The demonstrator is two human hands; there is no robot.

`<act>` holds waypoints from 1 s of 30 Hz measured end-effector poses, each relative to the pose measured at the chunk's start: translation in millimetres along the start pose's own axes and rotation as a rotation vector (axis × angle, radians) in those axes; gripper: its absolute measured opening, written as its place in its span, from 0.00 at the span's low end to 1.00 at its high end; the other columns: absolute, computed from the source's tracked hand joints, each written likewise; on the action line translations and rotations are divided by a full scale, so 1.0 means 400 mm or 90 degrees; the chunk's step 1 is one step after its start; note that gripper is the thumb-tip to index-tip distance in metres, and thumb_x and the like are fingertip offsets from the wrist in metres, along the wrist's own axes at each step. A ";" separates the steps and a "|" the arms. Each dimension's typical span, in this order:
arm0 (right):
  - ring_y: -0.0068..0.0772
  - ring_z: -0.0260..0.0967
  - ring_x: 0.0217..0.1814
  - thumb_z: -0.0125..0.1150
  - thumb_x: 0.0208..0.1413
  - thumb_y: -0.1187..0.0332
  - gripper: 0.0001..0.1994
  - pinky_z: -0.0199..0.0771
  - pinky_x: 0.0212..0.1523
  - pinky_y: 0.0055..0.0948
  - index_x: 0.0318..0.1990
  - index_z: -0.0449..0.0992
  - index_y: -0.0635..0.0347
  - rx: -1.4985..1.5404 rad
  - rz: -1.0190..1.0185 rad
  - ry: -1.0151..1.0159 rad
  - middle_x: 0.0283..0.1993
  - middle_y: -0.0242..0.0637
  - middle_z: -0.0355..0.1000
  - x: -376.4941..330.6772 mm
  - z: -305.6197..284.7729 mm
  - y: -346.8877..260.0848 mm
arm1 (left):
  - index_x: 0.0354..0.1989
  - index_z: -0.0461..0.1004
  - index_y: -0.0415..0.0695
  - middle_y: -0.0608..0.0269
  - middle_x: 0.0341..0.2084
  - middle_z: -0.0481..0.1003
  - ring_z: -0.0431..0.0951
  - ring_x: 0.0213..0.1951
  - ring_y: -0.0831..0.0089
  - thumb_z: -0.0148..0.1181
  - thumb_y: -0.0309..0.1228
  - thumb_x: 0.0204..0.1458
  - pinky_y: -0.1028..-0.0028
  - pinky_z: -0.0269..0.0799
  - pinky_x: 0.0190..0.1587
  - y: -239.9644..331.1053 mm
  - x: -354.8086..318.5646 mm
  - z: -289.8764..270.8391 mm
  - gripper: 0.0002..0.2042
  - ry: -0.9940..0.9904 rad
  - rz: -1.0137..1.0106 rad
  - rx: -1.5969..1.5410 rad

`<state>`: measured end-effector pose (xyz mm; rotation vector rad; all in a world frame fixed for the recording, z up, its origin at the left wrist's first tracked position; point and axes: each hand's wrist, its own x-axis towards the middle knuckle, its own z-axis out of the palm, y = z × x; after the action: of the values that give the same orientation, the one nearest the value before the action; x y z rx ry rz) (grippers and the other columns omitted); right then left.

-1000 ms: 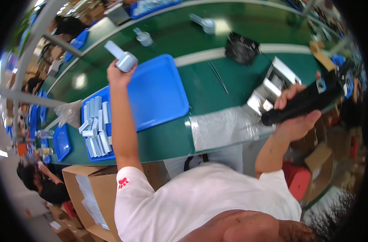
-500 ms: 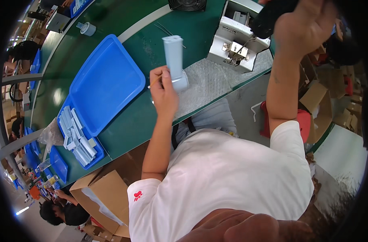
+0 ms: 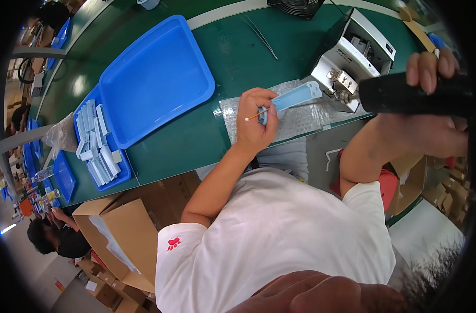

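While the left hand [image 3: 254, 122] is clamped on a light-blue plastic piece [image 3: 299, 96] near the centre of the head view, the right hand [image 3: 430, 134] is wrapped around a black cylindrical tool [image 3: 399, 96] at the right edge. The blue piece slants up to the right out of the left hand, above a sheet of bubble wrap [image 3: 304, 123], and a thin wire [image 3: 256, 114] with a small white end sticks out between the fingers toward the left. The tool lies nearly level, its narrow tip pointing left at the front of a white and silver machine [image 3: 360, 55] in the upper right; whether tip and machine touch, I cannot tell. Tweezers [image 3: 262, 37] lie on the green surface [image 3: 175, 151] at upper centre, and a black fan [image 3: 299, 6] is cut off by the top edge. At upper left sits a large blue tray [image 3: 157, 78], bare inside; just beside it, farther left, a smaller blue tray [image 3: 126, 173] holds a heap of pale-blue parts [image 3: 96, 140]. An open cardboard box [image 3: 131, 229] stands at lower left, below the surface's edge.
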<state>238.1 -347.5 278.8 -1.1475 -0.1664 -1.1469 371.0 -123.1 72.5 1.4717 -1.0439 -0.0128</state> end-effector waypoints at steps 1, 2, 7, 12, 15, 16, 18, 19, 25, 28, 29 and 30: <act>0.30 0.63 0.33 0.46 0.53 0.31 0.40 0.64 0.32 0.31 0.50 0.67 0.67 -0.025 -0.016 -0.003 0.43 0.45 0.63 0.002 0.019 0.024 | 0.40 0.68 0.39 0.51 0.42 0.75 0.74 0.47 0.59 0.53 0.19 0.58 0.65 0.69 0.52 -0.004 0.001 0.000 0.04 -0.003 0.006 0.005; 0.31 0.63 0.32 0.45 0.53 0.30 0.40 0.64 0.32 0.31 0.50 0.67 0.66 -0.031 -0.011 0.001 0.43 0.46 0.63 0.002 0.033 0.043 | 0.40 0.67 0.38 0.51 0.42 0.75 0.74 0.46 0.59 0.52 0.19 0.58 0.65 0.69 0.52 -0.007 -0.003 -0.001 0.04 -0.006 0.010 0.010; 0.36 0.62 0.29 0.33 0.53 0.25 0.44 0.64 0.30 0.35 0.48 0.67 0.65 -0.037 0.027 0.062 0.39 0.49 0.62 -0.004 0.067 0.100 | 0.42 0.66 0.38 0.49 0.41 0.75 0.75 0.44 0.62 0.50 0.20 0.59 0.66 0.70 0.50 -0.011 -0.017 0.001 0.05 -0.001 -0.037 -0.039; 0.37 0.63 0.27 0.30 0.53 0.23 0.46 0.64 0.27 0.37 0.45 0.66 0.67 -0.067 0.023 0.113 0.38 0.51 0.64 -0.029 0.076 0.123 | 0.42 0.65 0.38 0.48 0.41 0.76 0.75 0.43 0.63 0.50 0.21 0.59 0.67 0.70 0.49 -0.022 -0.017 0.002 0.05 0.005 -0.001 -0.040; 0.37 0.63 0.27 0.29 0.52 0.21 0.48 0.64 0.26 0.37 0.45 0.66 0.66 -0.064 0.022 0.119 0.38 0.51 0.65 -0.031 0.077 0.130 | 0.42 0.64 0.38 0.48 0.42 0.76 0.75 0.43 0.63 0.50 0.21 0.59 0.67 0.70 0.49 -0.013 -0.009 0.002 0.05 0.002 0.005 -0.025; 0.37 0.63 0.27 0.28 0.51 0.21 0.48 0.64 0.26 0.37 0.46 0.66 0.66 -0.064 0.025 0.121 0.38 0.51 0.65 -0.035 0.079 0.130 | 0.42 0.64 0.38 0.48 0.42 0.76 0.74 0.43 0.63 0.50 0.21 0.60 0.67 0.69 0.49 -0.012 -0.011 0.003 0.05 0.007 -0.001 -0.031; 0.37 0.63 0.27 0.28 0.50 0.19 0.50 0.64 0.26 0.37 0.46 0.66 0.65 -0.063 0.032 0.122 0.38 0.51 0.65 -0.037 0.086 0.134 | 0.42 0.64 0.38 0.48 0.42 0.76 0.74 0.43 0.63 0.49 0.22 0.60 0.66 0.69 0.49 -0.014 -0.013 0.001 0.04 0.021 -0.008 -0.035; 0.37 0.63 0.27 0.28 0.49 0.18 0.50 0.64 0.26 0.37 0.47 0.66 0.65 -0.063 0.035 0.122 0.38 0.51 0.65 -0.038 0.086 0.135 | 0.41 0.64 0.39 0.48 0.42 0.76 0.74 0.43 0.63 0.49 0.22 0.60 0.66 0.69 0.49 -0.015 -0.014 0.001 0.04 0.021 -0.010 -0.040; 0.36 0.63 0.28 0.28 0.45 0.14 0.53 0.65 0.27 0.36 0.50 0.66 0.63 -0.034 0.023 0.099 0.39 0.50 0.66 -0.042 0.078 0.145 | 0.41 0.63 0.39 0.48 0.41 0.76 0.74 0.42 0.65 0.47 0.22 0.62 0.67 0.69 0.49 -0.016 -0.012 0.000 0.02 0.004 -0.006 -0.034; 0.36 0.63 0.28 0.29 0.45 0.14 0.53 0.66 0.27 0.36 0.51 0.66 0.62 -0.060 0.019 0.093 0.39 0.49 0.66 -0.040 0.078 0.140 | 0.40 0.64 0.39 0.48 0.41 0.76 0.74 0.41 0.66 0.47 0.23 0.62 0.68 0.69 0.48 -0.011 -0.008 -0.001 0.02 -0.004 -0.013 -0.034; 0.36 0.63 0.28 0.29 0.45 0.14 0.53 0.66 0.27 0.36 0.51 0.66 0.62 -0.055 0.021 0.100 0.39 0.49 0.66 -0.040 0.078 0.143 | 0.40 0.64 0.39 0.48 0.41 0.76 0.74 0.41 0.67 0.47 0.23 0.62 0.68 0.69 0.47 -0.014 -0.010 0.000 0.02 -0.003 -0.015 -0.037; 0.36 0.63 0.28 0.29 0.45 0.15 0.53 0.66 0.27 0.36 0.51 0.66 0.62 -0.052 0.022 0.103 0.39 0.49 0.66 -0.041 0.079 0.143 | 0.40 0.64 0.39 0.48 0.41 0.76 0.74 0.40 0.67 0.47 0.23 0.62 0.69 0.69 0.47 -0.016 -0.013 0.000 0.02 -0.002 -0.016 -0.040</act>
<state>288.6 -315.4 247.4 -1.1200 0.0255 -1.2192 371.6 -121.3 64.7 1.4277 -1.0195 -0.0658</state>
